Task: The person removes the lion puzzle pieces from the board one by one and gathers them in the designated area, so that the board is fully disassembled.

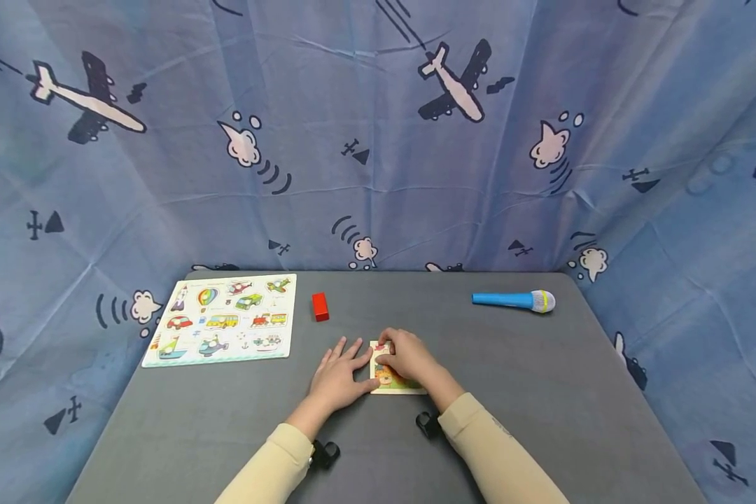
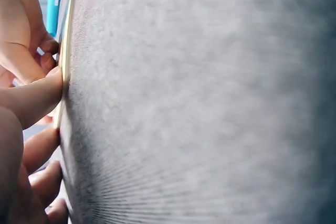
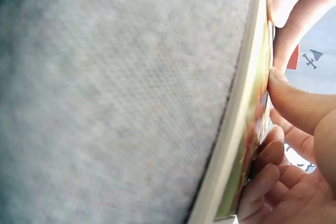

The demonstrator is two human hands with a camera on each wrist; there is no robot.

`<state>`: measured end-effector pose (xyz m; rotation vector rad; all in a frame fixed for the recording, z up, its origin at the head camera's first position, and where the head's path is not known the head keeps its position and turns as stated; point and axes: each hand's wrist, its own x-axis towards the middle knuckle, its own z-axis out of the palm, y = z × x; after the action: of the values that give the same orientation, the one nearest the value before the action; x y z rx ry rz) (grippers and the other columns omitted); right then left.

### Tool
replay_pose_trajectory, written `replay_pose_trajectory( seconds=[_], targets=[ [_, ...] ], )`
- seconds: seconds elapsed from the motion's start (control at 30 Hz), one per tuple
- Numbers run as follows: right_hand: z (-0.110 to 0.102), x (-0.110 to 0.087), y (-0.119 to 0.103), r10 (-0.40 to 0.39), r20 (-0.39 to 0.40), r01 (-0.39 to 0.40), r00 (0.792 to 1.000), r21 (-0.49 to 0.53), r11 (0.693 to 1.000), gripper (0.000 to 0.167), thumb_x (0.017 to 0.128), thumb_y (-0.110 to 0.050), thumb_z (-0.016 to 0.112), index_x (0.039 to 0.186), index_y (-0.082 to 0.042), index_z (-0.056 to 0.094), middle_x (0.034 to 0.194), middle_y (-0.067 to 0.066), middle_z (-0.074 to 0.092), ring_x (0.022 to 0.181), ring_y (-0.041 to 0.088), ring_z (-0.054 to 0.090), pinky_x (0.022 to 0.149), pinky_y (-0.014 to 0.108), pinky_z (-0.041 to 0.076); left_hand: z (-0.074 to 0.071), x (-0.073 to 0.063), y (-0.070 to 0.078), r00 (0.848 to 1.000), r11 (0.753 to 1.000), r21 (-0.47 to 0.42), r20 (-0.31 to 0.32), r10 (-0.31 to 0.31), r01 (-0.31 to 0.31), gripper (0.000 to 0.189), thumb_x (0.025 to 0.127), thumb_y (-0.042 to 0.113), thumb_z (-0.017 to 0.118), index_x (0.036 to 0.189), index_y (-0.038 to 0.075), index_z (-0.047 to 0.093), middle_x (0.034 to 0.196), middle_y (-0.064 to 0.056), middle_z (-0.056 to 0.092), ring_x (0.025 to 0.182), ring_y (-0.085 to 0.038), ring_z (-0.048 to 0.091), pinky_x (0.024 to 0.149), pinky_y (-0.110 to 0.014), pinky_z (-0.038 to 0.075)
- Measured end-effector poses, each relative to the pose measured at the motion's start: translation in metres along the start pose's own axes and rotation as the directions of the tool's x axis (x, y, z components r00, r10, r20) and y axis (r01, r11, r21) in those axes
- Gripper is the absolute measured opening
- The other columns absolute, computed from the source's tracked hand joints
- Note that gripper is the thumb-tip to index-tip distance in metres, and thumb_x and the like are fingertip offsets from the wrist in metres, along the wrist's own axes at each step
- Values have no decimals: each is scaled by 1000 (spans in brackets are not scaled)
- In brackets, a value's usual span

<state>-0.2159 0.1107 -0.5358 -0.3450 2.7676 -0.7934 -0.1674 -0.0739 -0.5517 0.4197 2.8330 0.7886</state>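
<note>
Our left hand point(image 1: 338, 381), fingers spread, touches the small rectangular pale-edged picture board point(image 1: 393, 382) mid-way across the grey bench point(image 1: 542, 399); our right hand point(image 1: 411, 358) bends over it, hold unclear. Likely light, stiff: grasp its edges.

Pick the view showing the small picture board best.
Head: the small picture board shows its printed face, partly behind the right hand. Left wrist shows only its edge; right wrist, its edge and a narrow printed strip.
</note>
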Motion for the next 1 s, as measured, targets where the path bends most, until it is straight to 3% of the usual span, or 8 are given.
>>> replay_pose_trajectory(
  seconds=[0.23, 0.43, 0.6, 0.8, 1.0],
  targets=[
    [3, 2, 2, 40, -16, -39, 999, 52, 998, 28, 88, -24, 80, 104, -21, 58, 80, 2, 52, 65, 17, 46, 59, 29, 37, 0, 1, 3, 1000, 1000, -4, 0, -16, 16, 72, 86, 56, 72, 148, 25, 54, 161, -3, 39, 155, -35, 20, 124, -57, 19],
    [2, -2, -2, 14, -86, -9, 996, 55, 998, 25, 86, -24, 82, 101, -22, 62, 94, 0, 57, 79, 17, 52, 71, 34, 46, 1, 1, 2, 1000, 1000, -11, -2, -18, 18, 71, 86, 55, 73, 148, 24, 54, 161, -4, 39, 155, -35, 20, 124, -57, 18],
    [-2, -4, -3, 1, -115, 19, 993, 176, 984, 14, 90, -17, 78, 100, -20, 69, 85, -1, 64, 69, 14, 55, 63, 29, 49, 1, 1, 3, 1000, 1000, -9, -2, -25, 25, 71, 86, 55, 73, 147, 23, 55, 162, -3, 38, 155, -34, 19, 124, -57, 17],
    [-19, -6, 2, 31, -176, 28, 984, 324, 946, 10, 90, -18, 77, 100, -15, 74, 82, 0, 68, 63, 13, 57, 54, 27, 48, 1, 1, 4, 1000, 1000, 0, -1, -28, 28, 71, 86, 54, 73, 148, 24, 54, 162, -4, 38, 155, -35, 19, 124, -57, 17],
    [-44, -6, 14, 41, -239, 47, 970, 353, 934, 13, 90, -19, 78, 100, -12, 75, 82, 1, 70, 70, 14, 59, 61, 27, 50, 2, 1, 5, 1000, 1000, -1, 0, -29, 29, 70, 87, 52, 74, 148, 22, 55, 161, -6, 39, 155, -37, 20, 123, -59, 18]
  ],
)
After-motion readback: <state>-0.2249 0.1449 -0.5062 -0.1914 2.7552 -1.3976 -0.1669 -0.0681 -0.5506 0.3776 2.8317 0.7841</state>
